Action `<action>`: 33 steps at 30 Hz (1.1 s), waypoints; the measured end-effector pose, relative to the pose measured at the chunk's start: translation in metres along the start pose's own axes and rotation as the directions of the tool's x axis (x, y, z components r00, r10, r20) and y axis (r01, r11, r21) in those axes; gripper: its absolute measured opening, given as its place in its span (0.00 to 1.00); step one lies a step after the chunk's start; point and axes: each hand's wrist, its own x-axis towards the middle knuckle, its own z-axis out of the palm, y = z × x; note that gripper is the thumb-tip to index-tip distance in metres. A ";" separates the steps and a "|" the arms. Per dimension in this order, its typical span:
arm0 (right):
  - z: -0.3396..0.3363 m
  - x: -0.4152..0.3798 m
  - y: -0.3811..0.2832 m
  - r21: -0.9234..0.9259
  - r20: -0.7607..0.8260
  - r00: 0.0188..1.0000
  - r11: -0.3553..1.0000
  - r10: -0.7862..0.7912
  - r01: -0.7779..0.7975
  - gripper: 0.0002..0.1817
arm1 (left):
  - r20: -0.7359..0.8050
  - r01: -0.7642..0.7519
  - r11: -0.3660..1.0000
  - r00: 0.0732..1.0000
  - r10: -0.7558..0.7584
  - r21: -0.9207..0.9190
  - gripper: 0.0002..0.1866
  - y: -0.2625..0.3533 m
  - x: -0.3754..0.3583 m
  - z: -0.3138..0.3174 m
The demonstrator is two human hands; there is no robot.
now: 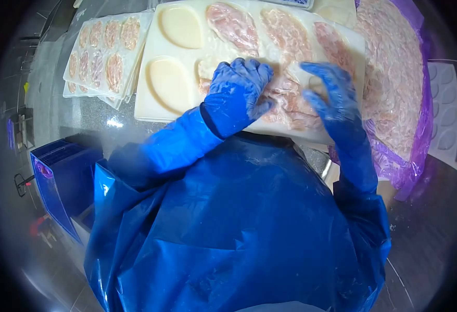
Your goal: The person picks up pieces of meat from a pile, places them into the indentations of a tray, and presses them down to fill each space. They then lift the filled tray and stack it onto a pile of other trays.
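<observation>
A white moulding board (144, 99) with leaf-shaped hollows lies in front of me. Pale pink raw meat, which looks like chicken, fills several hollows, such as the meat piece (233, 28) at the back. My left hand (241, 86), in a blue glove, rests palm down over a front hollow, touching the meat there, with the thumb apart from the fingers. Loose meat pieces (291, 104) lie between my hands. My right hand (333, 93), also gloved and smeared, is held over the front right hollow with thumb and fingers spread, nothing between them.
A large heap of raw meat (392, 73) on purple plastic film (421, 125) stands at the right. Stacked white sheets with meat portions (103, 57) lie at the left. A blue bin (64, 177) stands lower left. Another hollowed white board (444, 104) is far right.
</observation>
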 end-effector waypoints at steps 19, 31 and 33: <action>0.013 0.030 0.037 -0.176 0.451 0.861 0.921 -0.237 0.346 0.18 | -0.011 -0.051 0.987 0.999 0.050 -0.150 0.23 0.001 -0.001 0.012; 0.003 0.059 0.026 0.234 0.471 0.877 0.972 -0.098 -0.017 0.14 | 0.114 0.141 0.617 0.990 -0.082 -0.775 0.22 -0.029 0.015 -0.007; 0.005 0.097 0.021 0.444 0.600 0.799 0.852 -0.053 -0.277 0.13 | 0.220 0.225 0.227 0.974 -0.045 -0.948 0.27 -0.043 0.016 0.005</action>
